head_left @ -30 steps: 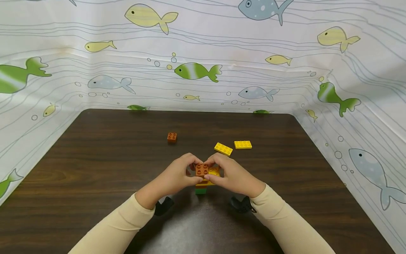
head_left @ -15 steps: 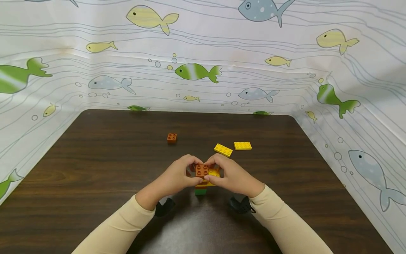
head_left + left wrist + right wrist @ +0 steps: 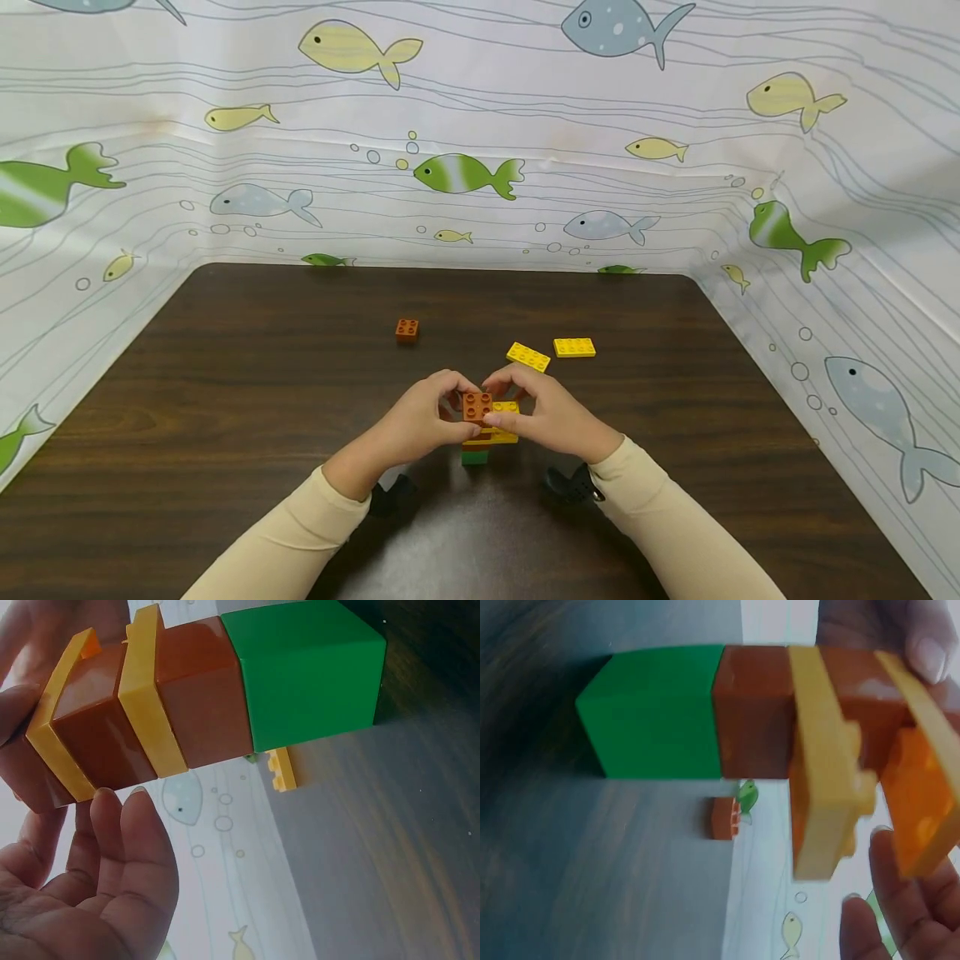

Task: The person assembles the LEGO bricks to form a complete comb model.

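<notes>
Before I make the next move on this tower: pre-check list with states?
1. Green base on table: ok, tower looks upright.
2. Lower seams: ok, no gaps visible.
3. Top brown block fully seated: cannot tell, joint partly covered.
4. Left grip, right grip on top brown block: ok, both hold it.
5. Overhang of lower yellow plate propped: not ok, nothing beneath.
6. Loose brown block, two loose yellow plates clear of tower: ok.

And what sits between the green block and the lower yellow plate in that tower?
One brown block sits between the green block and the lower yellow plate; both wrist views show it.
</notes>
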Available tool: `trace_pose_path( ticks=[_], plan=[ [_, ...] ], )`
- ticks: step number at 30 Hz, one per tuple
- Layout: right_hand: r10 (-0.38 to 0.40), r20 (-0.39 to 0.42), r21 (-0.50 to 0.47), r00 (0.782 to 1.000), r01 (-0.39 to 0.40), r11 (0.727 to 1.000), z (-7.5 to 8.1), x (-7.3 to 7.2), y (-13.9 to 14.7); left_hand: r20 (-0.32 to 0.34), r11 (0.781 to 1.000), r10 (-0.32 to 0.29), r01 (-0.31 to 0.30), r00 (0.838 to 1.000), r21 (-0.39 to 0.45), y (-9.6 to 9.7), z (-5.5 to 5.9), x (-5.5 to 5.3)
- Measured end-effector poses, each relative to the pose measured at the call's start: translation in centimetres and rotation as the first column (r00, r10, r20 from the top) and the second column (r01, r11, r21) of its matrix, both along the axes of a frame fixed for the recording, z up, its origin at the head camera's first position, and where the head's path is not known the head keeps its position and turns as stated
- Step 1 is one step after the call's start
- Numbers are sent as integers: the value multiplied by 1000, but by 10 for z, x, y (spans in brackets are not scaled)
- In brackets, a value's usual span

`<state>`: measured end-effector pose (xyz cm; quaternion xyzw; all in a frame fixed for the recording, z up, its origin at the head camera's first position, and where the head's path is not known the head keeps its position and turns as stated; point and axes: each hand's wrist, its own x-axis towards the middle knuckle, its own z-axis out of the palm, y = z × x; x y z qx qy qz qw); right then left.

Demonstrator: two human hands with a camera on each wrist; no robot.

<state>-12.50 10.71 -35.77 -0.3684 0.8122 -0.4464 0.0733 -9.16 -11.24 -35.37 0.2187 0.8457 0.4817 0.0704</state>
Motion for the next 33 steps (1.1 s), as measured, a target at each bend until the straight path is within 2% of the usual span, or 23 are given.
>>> trace_pose_path(
  ticks=[7,11,18,28,33],
  plan=[
    [-144,-8,-1,989,144,990,-12,-21,7,9,1000,4,-4,1000,-1,0,0,0],
    [-201,10,17,979,201,979,-18,-32,9,17,1000,3,-3,1000,0,0,0,0],
    [-288,15,124,957,284,951,-23,-53,9,15,1000,-7,7,1000,7,-1,-1,-1],
    [-342,27,259,939,324,910,-28,-74,10,21,1000,-12,12,1000,7,-2,-2,-1],
    [-365,-30,332,930,354,874,-32,-81,11,21,1000,-12,12,1000,6,-1,-1,0]
  ],
)
